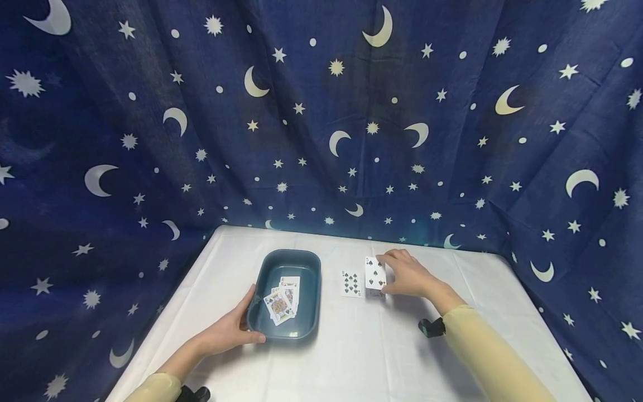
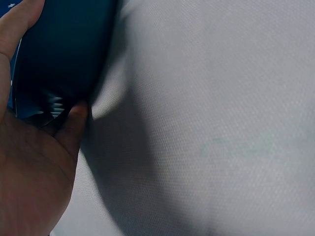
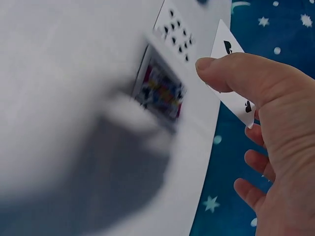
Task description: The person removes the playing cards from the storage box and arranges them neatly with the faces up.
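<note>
My left hand (image 1: 228,329) holds the near left corner of a dark teal tray (image 1: 313,262), thumb on its front side, fingers along its left. Several overlapping face cards (image 1: 278,307) lie face up inside. In the left wrist view the hand (image 2: 37,167) wraps the tray's wall (image 2: 74,39). To the right, my right hand (image 1: 409,276) pinches a five of spades (image 1: 375,272) between thumb and fingers, raised above the table. Below it lies a face card (image 3: 160,91), mostly hidden in the head view. Beside that lies a ten of spades (image 1: 351,284).
A white cloth (image 1: 346,357) covers the table. Behind it and along both sides hangs a dark blue curtain (image 1: 301,111) with moons and stars. Each wrist wears a black camera mount; the right one (image 1: 432,328) sits just above the table.
</note>
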### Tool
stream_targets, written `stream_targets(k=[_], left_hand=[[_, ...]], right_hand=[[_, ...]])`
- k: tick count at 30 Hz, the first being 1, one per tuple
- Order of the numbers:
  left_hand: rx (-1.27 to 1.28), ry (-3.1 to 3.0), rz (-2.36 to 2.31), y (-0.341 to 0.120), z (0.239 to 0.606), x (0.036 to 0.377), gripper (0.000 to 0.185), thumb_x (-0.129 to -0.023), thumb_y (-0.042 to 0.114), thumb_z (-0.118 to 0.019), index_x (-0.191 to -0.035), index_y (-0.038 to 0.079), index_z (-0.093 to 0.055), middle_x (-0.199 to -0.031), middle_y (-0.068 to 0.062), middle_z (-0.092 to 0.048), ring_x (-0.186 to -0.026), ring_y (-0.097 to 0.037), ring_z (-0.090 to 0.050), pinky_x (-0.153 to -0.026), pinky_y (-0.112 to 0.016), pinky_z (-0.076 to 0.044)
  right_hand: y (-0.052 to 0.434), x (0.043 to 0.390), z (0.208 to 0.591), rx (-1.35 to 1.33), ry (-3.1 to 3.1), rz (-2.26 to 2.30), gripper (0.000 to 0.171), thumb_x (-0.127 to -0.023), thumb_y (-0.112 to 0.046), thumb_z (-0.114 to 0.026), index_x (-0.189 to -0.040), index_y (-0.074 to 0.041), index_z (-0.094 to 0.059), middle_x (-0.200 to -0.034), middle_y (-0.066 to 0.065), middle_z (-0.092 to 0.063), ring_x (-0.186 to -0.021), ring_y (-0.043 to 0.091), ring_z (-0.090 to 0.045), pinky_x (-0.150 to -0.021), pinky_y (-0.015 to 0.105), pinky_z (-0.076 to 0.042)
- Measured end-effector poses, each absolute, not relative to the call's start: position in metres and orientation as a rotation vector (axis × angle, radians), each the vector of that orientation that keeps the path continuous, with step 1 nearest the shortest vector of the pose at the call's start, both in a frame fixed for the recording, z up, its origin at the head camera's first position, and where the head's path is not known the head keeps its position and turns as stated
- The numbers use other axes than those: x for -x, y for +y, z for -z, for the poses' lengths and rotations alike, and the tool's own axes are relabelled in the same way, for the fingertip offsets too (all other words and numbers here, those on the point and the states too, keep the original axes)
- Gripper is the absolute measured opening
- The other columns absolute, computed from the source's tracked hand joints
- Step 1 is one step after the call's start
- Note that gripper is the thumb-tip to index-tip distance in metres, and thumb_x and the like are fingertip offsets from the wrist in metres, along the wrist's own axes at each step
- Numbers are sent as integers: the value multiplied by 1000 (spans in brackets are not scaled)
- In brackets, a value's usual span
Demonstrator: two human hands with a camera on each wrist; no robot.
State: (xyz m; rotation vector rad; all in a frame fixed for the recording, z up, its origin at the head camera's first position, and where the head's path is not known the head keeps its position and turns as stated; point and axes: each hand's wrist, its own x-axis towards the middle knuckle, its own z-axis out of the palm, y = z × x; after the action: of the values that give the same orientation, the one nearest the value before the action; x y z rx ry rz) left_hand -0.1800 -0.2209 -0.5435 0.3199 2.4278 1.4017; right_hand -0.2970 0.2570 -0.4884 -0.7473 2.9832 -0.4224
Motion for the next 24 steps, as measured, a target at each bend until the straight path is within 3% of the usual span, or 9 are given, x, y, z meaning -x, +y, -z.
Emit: stream_targets(k=[24], left_hand=[[-347, 2401, -1423, -223, 549, 182, 129, -79, 30, -90, -165, 15, 5, -170, -20, 2, -151, -44, -20, -117, -48, -34]], right_hand=[[308, 296, 519, 499, 2881, 298, 85, -68, -27, -91, -143, -7, -58, -137, 14, -56, -125, 35, -48, -109, 58, -41]])
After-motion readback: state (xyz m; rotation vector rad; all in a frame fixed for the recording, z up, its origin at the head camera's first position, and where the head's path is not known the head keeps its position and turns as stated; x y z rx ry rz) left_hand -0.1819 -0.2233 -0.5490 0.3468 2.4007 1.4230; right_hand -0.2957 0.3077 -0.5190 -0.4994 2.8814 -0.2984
